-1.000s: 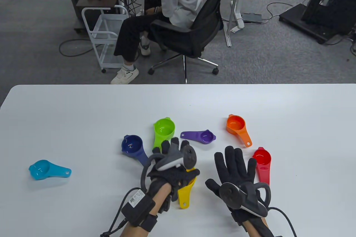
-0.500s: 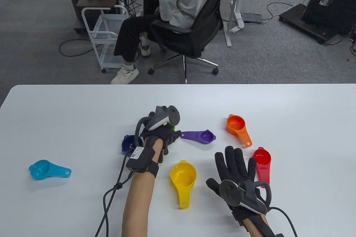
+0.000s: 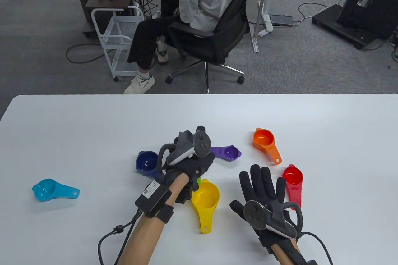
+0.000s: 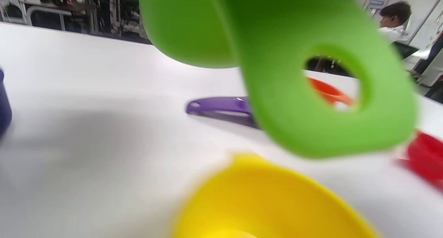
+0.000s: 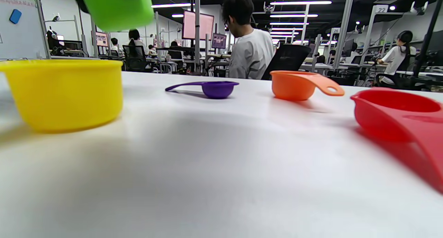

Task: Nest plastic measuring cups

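Your left hand (image 3: pixel 189 165) carries the green cup (image 4: pixel 277 68) clear of the white surface (image 3: pixel 93 140), its grip seemingly closed around the bowl, though the fingers themselves are hidden under the tracker in the table view and out of shot at the wrist. The cup's handle, with its hanging hole, trails down toward the yellow cup (image 3: pixel 205 196), which sits just below and to the near side of the grip, mouth up and handle pointing back at you, ready to receive the smaller one. Your right hand (image 3: pixel 264 193) lies flat on the surface with its grip spread wide and nothing in it, parked between the yellow cup and the red cup (image 3: pixel 293 179), probably to stay clear of the drop. Beyond the left grip lie the purple cup (image 3: pixel 230 152) and the orange cup (image 3: pixel 264 141); the navy cup (image 3: pixel 146 162) sits just to its left, and the light blue cup (image 3: pixel 49 189) well apart on that side.
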Motion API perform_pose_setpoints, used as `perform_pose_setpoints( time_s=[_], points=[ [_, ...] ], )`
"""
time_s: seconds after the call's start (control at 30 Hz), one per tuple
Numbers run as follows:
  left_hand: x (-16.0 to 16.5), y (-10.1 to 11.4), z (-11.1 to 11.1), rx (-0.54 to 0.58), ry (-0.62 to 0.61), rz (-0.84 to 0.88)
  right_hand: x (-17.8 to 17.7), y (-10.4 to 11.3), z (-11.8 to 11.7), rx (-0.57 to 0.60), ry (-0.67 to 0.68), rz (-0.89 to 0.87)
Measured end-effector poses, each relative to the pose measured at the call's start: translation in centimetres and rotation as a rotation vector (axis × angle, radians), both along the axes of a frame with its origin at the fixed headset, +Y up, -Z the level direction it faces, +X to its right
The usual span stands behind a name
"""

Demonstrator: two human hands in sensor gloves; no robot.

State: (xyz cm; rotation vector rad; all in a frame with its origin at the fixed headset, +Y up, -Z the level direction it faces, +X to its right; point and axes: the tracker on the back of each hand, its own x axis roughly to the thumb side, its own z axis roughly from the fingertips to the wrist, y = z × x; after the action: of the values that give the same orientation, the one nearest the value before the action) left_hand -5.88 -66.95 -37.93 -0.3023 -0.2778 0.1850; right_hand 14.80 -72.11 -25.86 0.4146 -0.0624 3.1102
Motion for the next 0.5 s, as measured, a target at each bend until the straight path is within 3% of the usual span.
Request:
perform_pose_setpoints(
  time_s=[0.13,0.23,0.5],
  points=[
    [1.4,-0.6,4.8,0.016,0.038,-0.031,0.2,0.0,0.3,0.0,-0.025,-0.022],
    [2.3,-2.0,6.9,0.019,0.077,-0.101,0.4,0.0,0.4,-0.005,-0.041,-0.031],
    [3.6,-4.8,7.6,-0.031,0.061,-0.157,0.4,-0.2,0.3,-0.027,-0.049,-0.024]
  ],
)
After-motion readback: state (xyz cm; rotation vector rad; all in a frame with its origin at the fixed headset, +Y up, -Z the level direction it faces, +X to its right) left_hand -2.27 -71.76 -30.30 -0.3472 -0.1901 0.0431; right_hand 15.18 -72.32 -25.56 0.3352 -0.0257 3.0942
